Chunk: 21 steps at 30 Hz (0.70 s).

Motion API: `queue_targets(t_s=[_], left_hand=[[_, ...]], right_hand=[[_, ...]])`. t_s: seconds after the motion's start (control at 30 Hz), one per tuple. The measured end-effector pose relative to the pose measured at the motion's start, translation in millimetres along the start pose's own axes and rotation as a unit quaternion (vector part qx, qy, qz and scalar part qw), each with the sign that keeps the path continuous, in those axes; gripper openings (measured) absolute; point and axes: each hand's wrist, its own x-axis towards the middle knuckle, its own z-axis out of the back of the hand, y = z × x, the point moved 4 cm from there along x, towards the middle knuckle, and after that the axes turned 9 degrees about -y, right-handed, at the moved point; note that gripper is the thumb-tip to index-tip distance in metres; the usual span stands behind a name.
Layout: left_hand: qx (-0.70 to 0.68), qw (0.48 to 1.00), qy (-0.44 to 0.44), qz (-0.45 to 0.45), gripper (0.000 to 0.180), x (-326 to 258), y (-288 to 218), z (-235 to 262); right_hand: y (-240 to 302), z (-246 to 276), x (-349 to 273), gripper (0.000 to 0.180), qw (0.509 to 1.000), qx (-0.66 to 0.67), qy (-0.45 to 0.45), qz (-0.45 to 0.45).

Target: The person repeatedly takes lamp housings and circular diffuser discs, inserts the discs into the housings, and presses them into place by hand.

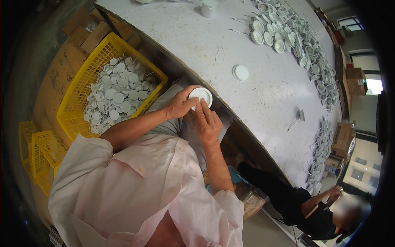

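Observation:
My left hand (180, 103) grips a round white disc-shaped piece (202, 93) with a raised rim, in front of my lap near the table edge. Fingers of my right hand (207, 120) are pressed together on the disc's face and lower rim; its thumb is partly hidden. Another white disc (240, 73) lies on the white table (193, 45), across the edge from my hands. Farther right on the table rests a single small piece with thin leads (297, 119).
A yellow plastic basket (70, 101) full of small white discs with leads stands at my left. Heaped white round pieces (284, 35) line the table's far side, and a white cup (209, 8) stands at the top. A co-worker in black (306, 210) is at lower right.

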Motion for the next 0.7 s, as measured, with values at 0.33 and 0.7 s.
queue_targets(t_s=[0.33, 0.7], left_hand=[[-0.071, 0.996, 0.053, 0.024, 0.045, 1, -8, -7], [-0.053, 0.997, 0.052, 0.009, 0.04, 3, -9, -17]], right_hand=[[0, 21, 9, 0.035, 0.997, -0.036, -0.059, 0.03], [-3, 30, 5, 0.034, 0.996, -0.071, -0.046, 0.042]])
